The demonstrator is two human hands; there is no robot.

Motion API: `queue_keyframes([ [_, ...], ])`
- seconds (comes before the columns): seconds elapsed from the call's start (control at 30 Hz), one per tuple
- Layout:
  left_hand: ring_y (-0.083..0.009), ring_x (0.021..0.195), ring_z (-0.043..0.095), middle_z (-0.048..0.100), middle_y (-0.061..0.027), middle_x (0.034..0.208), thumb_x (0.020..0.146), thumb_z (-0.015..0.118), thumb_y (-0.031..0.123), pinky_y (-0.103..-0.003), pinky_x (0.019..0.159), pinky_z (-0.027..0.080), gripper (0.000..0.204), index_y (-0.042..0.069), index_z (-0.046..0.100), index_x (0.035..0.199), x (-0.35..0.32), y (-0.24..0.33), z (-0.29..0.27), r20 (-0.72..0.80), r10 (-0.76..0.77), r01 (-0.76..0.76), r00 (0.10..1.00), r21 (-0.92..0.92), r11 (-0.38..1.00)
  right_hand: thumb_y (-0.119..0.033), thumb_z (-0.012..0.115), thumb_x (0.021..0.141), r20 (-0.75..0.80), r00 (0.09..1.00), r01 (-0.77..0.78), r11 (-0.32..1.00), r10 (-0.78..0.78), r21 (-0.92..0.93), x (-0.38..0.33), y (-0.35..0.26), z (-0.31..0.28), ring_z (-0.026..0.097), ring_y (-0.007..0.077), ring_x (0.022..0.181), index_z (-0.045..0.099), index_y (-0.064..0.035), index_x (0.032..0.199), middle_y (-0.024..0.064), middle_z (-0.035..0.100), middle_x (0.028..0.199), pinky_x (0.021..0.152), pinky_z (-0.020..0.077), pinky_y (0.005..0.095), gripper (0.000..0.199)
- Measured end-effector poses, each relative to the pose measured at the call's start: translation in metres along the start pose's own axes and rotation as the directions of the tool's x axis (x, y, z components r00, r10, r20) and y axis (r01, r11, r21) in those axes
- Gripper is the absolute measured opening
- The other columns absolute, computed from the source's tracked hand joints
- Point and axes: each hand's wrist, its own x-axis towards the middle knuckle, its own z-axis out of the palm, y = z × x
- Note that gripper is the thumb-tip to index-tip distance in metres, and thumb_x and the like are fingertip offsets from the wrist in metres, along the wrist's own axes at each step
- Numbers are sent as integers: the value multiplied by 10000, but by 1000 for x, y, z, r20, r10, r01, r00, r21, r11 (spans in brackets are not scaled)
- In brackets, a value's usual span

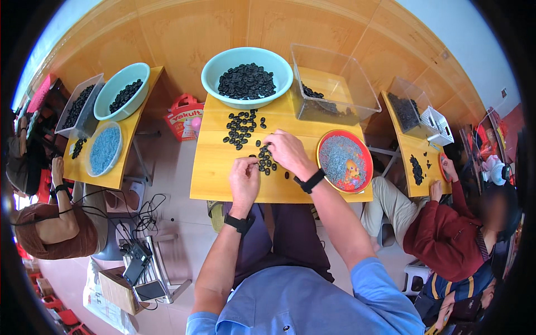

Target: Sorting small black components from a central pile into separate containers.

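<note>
Small black oval pieces (241,127) lie scattered over the yellow table (218,173) in front of me. At the near end of this scatter my left hand (244,177) is closed, thumb and fingertips together; what they hold, if anything, is too small to make out. My right hand (287,151) reaches in from the right, its fingertips closed on one of the black oval pieces (269,149). Right of that hand stands a red round tray (368,167) with many small grey-blue bits (338,155) in it. Black bands are around both wrists.
A pale green basin (209,84) of black pieces and a transparent plastic bin (357,106) stand at the table's far side. Side tables (125,151) carry similar containers, with co-workers at left and right (441,234). Cables and a metal stand (159,273) are on the floor at left.
</note>
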Motion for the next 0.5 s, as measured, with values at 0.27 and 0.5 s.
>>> queue_keyframes([
  [0.27,-180,700,592,626,-99,901,863,656,-16,-289,643,487,68,13,668,924,4,2,0,0,3,-3,1000,52,999,-29,616,759,52,999,-9,997,13,-72,16,2,22,644,352,919,714,-36,826,185,662,897,809,518,452,118],
  [0.5,-239,714,575,605,-120,896,839,630,-52,-328,634,472,105,17,648,916,3,3,1,-18,18,-17,1000,28,999,-19,625,740,61,997,-35,997,39,-62,13,4,18,643,350,929,705,-22,806,187,667,918,843,510,436,104],
])
